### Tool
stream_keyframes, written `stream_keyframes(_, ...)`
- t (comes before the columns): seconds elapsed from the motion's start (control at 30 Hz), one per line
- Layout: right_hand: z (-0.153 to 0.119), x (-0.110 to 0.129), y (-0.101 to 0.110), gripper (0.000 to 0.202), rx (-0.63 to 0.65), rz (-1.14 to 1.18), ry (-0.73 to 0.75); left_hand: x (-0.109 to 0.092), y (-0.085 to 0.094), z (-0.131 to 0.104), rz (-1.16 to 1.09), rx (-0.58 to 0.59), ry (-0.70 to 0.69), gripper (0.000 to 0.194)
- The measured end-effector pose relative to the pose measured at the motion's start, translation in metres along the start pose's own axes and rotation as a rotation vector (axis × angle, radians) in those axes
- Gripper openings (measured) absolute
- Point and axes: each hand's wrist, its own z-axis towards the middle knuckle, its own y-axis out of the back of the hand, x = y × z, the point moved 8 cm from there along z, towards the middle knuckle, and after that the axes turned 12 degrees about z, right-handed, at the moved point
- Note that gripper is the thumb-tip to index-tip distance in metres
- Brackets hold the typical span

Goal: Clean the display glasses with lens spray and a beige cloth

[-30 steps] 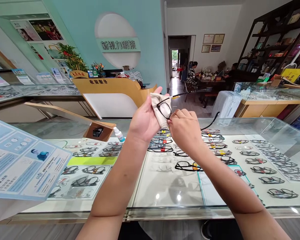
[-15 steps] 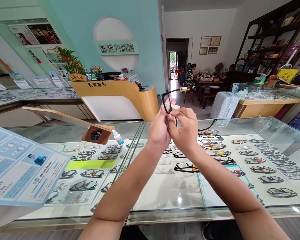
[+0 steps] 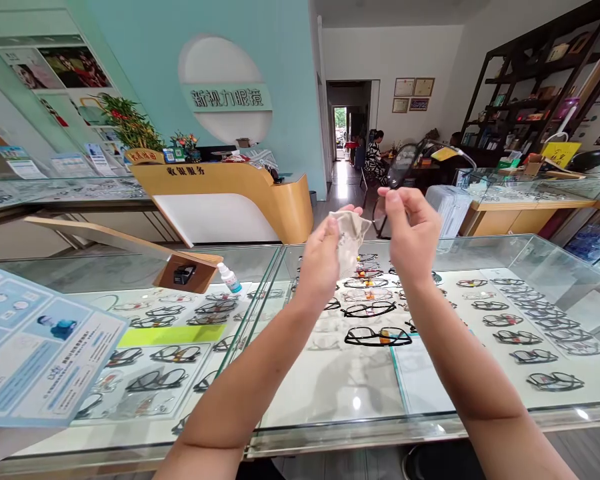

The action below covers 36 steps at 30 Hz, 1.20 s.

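Note:
My left hand (image 3: 324,257) is closed on a pale beige cloth (image 3: 351,233), which hangs over its fingers above the glass counter. To its right, my right hand (image 3: 414,230) pinches a pair of dark-framed eyeglasses (image 3: 404,165) between thumb and fingers. The glasses are raised and tilted, with a yellow tag (image 3: 444,154) on the temple arm. Cloth and glasses are apart, with a small gap between them. Part of the frame is hidden behind my right fingers. Below both hands, rows of eyeglasses (image 3: 377,336) lie under the glass.
A spray bottle (image 3: 230,277) stands on the counter at left, beside a tilted wooden stand (image 3: 183,272). A blue printed leaflet (image 3: 40,347) fills the near left. The cashier desk (image 3: 220,200) is beyond. A seated person (image 3: 377,159) is at a far table.
My hands have parted. The right hand has moved right with the eyeglasses, off the cloth, which stays in the left hand and now shows more fully.

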Motion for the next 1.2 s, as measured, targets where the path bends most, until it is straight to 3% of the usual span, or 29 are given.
stream_keyframes(0.13, 0.017, 0.0, 0.014, 0.025, 0.073, 0.263, -0.172, -0.019, 0.03, 0.014, 0.078, -0.034, 0.038, 0.029)
stream_keyframes(0.2, 0.019, -0.002, 0.011, 0.027, 0.158, 0.345, -0.29, -0.033, 0.042, 0.016, 0.157, -0.054, -0.003, 0.032)
stream_keyframes(0.37, 0.009, -0.004, -0.005, 0.029, 0.381, 0.504, -0.523, -0.075, 0.043, 0.001, 0.539, -0.091, -0.347, 0.068)
stream_keyframes(0.43, 0.002, -0.004, -0.012, 0.028, 0.48, 0.534, -0.578, -0.089, 0.039, -0.009, 0.673, -0.112, -0.49, 0.063)
stream_keyframes(0.53, -0.007, -0.002, -0.02, 0.029, 0.617, 0.531, -0.628, -0.102, 0.037, -0.016, 0.794, -0.141, -0.621, 0.036)
stream_keyframes(0.7, -0.014, 0.0, -0.026, 0.027, 0.717, 0.533, -0.661, -0.106, 0.038, -0.012, 0.954, -0.082, -0.778, 0.082)
stream_keyframes(0.83, -0.015, 0.001, -0.029, 0.026, 0.754, 0.531, -0.672, -0.106, 0.035, -0.014, 1.08, -0.021, -0.897, 0.079)
stream_keyframes(1.07, -0.014, 0.004, -0.024, 0.032, 0.806, 0.368, -0.618, -0.115, 0.026, -0.024, 1.089, 0.036, -1.027, 0.075)
stream_keyframes(1.13, -0.009, 0.005, -0.021, 0.041, 0.742, 0.297, -0.549, -0.117, 0.026, -0.024, 1.087, 0.03, -1.03, 0.074)
stream_keyframes(1.2, 0.001, 0.009, -0.015, 0.054, 0.596, 0.213, -0.412, -0.119, 0.028, -0.025, 1.07, -0.003, -1.033, 0.073)
